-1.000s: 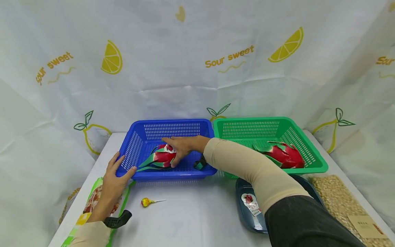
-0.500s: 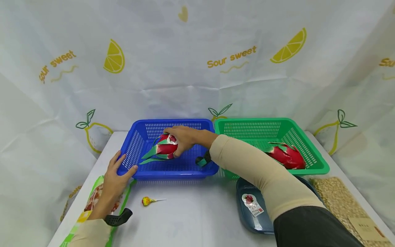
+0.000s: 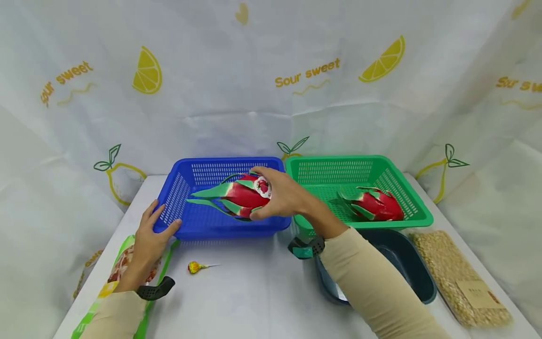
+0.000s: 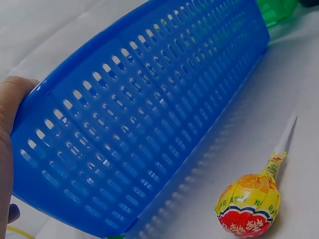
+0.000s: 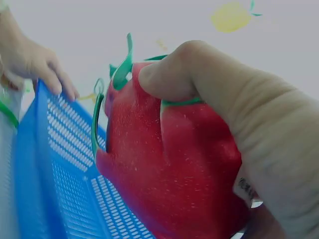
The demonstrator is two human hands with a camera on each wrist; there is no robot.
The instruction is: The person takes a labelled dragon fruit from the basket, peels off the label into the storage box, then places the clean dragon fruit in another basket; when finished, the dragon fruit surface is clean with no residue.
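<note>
A red dragon fruit [image 3: 242,197] with green leafy tips and a white sticker is held in my right hand [image 3: 281,193], above the blue basket [image 3: 228,231]. In the right wrist view the thumb presses along the side of the dragon fruit [image 5: 164,159]. My left hand [image 3: 151,235] holds the front left corner of the basket, its thumb and fingers over the rim. The left wrist view shows the slotted front wall of the blue basket [image 4: 134,114] and part of that hand at its edge.
A green basket [image 3: 360,225] with another dragon fruit [image 3: 377,205] stands right of the blue one. A dark blue tray [image 3: 427,287] lies partly under my right forearm, beside a bag of grains [image 3: 457,278]. A lollipop [image 3: 195,267] and a green-edged packet [image 3: 120,263] lie in front.
My right hand has lifted the dragon fruit from the blue basket's floor and moved it right and toward me. The left hand has kept its place on the corner.
</note>
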